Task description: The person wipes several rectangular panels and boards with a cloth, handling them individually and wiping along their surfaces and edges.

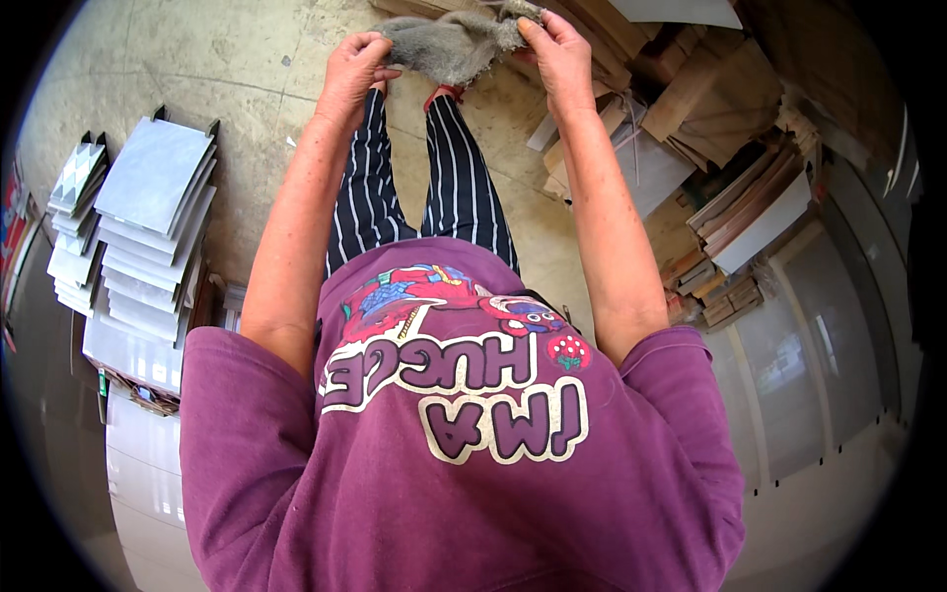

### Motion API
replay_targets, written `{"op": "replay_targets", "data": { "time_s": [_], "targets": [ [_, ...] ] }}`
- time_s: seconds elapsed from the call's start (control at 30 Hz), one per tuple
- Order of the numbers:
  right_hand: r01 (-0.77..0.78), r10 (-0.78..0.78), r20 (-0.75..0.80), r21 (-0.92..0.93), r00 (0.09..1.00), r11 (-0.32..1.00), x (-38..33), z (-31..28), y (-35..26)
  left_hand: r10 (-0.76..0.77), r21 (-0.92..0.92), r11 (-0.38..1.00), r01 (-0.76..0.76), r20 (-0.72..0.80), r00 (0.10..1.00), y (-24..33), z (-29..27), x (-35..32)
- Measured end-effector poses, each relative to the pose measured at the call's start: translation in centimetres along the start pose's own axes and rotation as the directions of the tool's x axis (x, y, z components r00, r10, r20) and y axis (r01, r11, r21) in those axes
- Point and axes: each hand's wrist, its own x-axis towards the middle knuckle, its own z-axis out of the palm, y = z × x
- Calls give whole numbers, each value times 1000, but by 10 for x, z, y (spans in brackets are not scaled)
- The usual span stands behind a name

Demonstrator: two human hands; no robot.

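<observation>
A worn grey cloth (444, 51) is stretched between my two hands at the top of the head view, out in front of my legs. My left hand (353, 71) pinches its left end between thumb and fingers. At the other end, my right hand (559, 57) grips a bunched, frayed corner. The cloth sags a little in the middle, and its upper edge partly runs out of the picture. Both arms reach forward, nearly straight.
Tile samples stand in a tall stepped rack (158, 187) on the left, beside a narrower tile rack (74, 227). To the right lie stacked cardboard pieces (715, 104) and several boards (755, 207). Large pale panels (789, 345) lean farther right. The concrete floor (247, 59) lies underfoot.
</observation>
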Motion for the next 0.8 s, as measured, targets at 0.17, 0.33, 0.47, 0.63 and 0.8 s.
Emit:
{"op": "replay_targets", "data": {
  "time_s": [0.17, 0.33, 0.47, 0.63, 0.8],
  "targets": [
    [-17, 17, -2, -70, 1000, 997, -27, -3, -4, 2, -21, 1000, 0, 89, 996, 5, 15, -29],
    [-17, 16, -2, -110, 1000, 994, -50, 1, -9, -24, 19, 1000, 21, 151, 988, 8, 22, -51],
    [-1, 5, 43, -115, 999, 993, -71, 13, -16, 2, 70, 997, -11, 136, 991, 5, 33, -72],
    [4, 3, 47, -130, 999, 992, -106, 38, -16, 77, 129, 986, -108, 226, 971, -7, 49, -102],
    [26, -6, 79, -260, 997, 965, -124, 35, -18, 91, 206, 968, -145, 251, 964, -9, 46, -118]
  ]
}}
